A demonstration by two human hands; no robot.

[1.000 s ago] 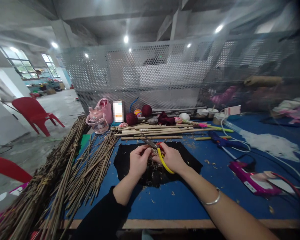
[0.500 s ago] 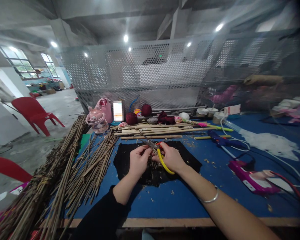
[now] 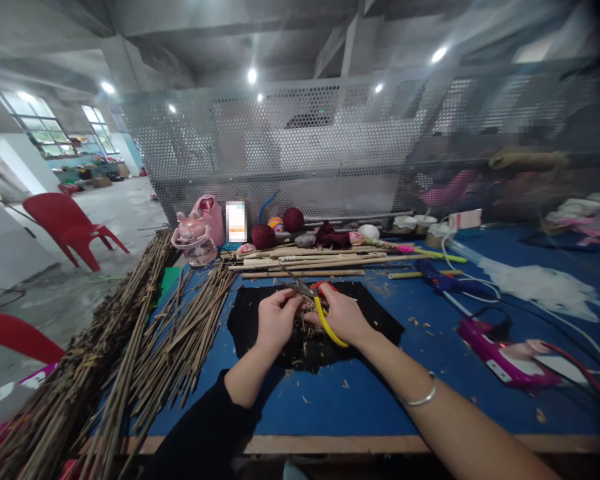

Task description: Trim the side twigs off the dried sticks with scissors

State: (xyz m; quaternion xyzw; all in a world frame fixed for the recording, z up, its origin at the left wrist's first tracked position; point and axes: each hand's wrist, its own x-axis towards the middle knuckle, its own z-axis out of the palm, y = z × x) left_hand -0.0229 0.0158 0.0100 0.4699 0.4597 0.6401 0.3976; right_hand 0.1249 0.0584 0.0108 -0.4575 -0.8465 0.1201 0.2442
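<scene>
My right hand [image 3: 344,316] is closed round a pair of scissors [image 3: 326,325] with yellow and red handles. The metal blades point up and to the left, spread apart, just above the fingertips of the other hand. My left hand [image 3: 275,321] is closed in a pinch beside the blades; whatever it grips is too small and hidden to name. Both hands are over a black cloth [image 3: 244,321]. Small dry plant clippings [image 3: 307,353] are scattered on the cloth and beneath the hands.
Loose dry stems [image 3: 180,340] and a thick bundle [image 3: 87,360] lie at the left. Pale sticks [image 3: 305,273] and dark red yarn balls [image 3: 293,220] sit behind the cloth. At the right are a blue glue gun [image 3: 443,279], a purple power strip [image 3: 505,360] and white cables.
The scissor blades have shifted very slightly and more of the red handle shows. Both hands stay in nearly the same place over the cloth.
</scene>
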